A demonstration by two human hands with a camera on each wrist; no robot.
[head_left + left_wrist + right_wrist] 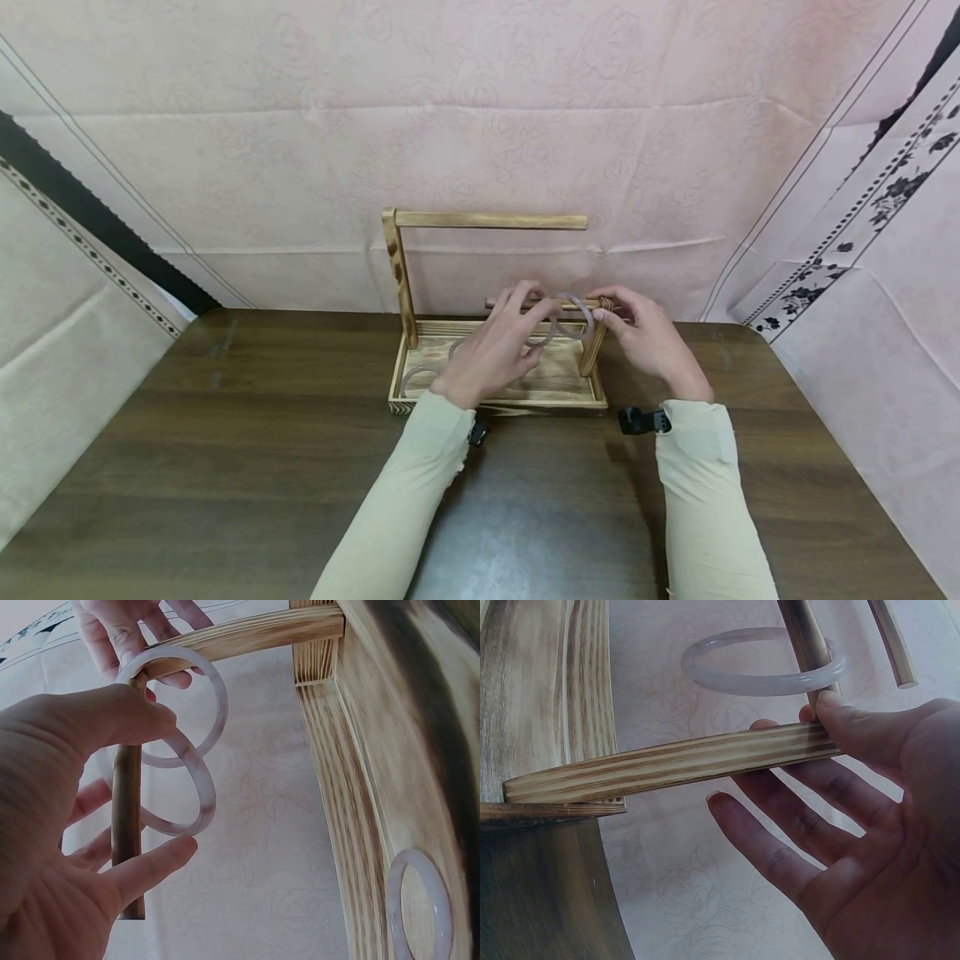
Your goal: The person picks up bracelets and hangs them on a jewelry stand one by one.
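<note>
Left hand (491, 346) at work: its thumb and fingers pinch a translucent lilac-white ring bangle (204, 787), apparently looped around a round brown wooden rod (127, 810), while the right hand (637, 337) pinches a striped wooden upright (675, 766) at its top. Probably light, stiff, slick and brittle, the bangle looks best held by opposite edges. The left wrist view reveals this grip, largely masked in the head view.
</note>
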